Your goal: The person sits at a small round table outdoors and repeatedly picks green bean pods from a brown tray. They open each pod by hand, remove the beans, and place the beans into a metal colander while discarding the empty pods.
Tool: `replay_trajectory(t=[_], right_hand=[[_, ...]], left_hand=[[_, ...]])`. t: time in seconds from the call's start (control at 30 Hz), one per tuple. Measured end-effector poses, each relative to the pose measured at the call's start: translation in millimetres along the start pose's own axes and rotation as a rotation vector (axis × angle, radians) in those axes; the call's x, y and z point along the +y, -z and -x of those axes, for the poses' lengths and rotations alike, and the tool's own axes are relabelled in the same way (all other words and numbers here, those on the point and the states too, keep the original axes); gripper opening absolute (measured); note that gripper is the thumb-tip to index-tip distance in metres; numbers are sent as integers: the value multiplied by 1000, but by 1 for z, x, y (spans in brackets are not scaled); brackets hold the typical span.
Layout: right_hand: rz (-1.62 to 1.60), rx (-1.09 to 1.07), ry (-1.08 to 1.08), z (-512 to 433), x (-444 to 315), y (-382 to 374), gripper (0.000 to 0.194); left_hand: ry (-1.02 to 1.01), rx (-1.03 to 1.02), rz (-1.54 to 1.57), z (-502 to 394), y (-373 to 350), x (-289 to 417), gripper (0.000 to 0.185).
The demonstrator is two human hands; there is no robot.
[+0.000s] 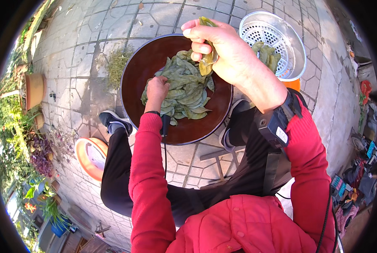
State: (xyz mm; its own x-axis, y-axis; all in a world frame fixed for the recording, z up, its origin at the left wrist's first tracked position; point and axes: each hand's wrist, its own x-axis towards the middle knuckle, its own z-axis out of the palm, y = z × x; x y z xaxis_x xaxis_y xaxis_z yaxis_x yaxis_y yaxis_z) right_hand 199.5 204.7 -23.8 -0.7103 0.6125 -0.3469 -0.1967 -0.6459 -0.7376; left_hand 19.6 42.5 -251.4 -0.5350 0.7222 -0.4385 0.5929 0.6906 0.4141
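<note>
A heap of flat green bean pods (186, 91), limp and dull in colour, covers the middle of a round dark-brown tabletop (136, 79) in front of me. My left hand (157, 89) rests at the left side of this heap with its fingers curled down onto the pods; its fingertips are hidden, so a grip cannot be made out. Raised above the far right part of the heap, my right hand (228, 44) is closed around a few wet-looking pods (207, 63), which stick out above and below the fist.
At the far right stands a perforated metal steamer pan (286, 34) with several pods (266, 56) inside, above something orange (293, 84). Green stem scraps (118, 68) lie on the paving left of the table. An orange basin (81, 151) sits near my left leg. Potted plants (35, 90) line the left.
</note>
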Motion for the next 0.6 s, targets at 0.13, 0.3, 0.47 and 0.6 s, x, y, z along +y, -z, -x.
replay_trajectory(t=[0.13,0.3,0.47,0.6], right_hand=[[24,-2,-17,1,2,-1,11],[36,-11,-14,4,0,-4,13],[154,9,87,3,-2,-7,18],[454,6,202,7,2,-10,23]], left_hand=[[70,164,-32,1,-30,-3,25],[140,57,121,-9,-33,-15,25],[171,-72,498,-7,-16,-7,17],[103,-130,667,17,36,15,9]])
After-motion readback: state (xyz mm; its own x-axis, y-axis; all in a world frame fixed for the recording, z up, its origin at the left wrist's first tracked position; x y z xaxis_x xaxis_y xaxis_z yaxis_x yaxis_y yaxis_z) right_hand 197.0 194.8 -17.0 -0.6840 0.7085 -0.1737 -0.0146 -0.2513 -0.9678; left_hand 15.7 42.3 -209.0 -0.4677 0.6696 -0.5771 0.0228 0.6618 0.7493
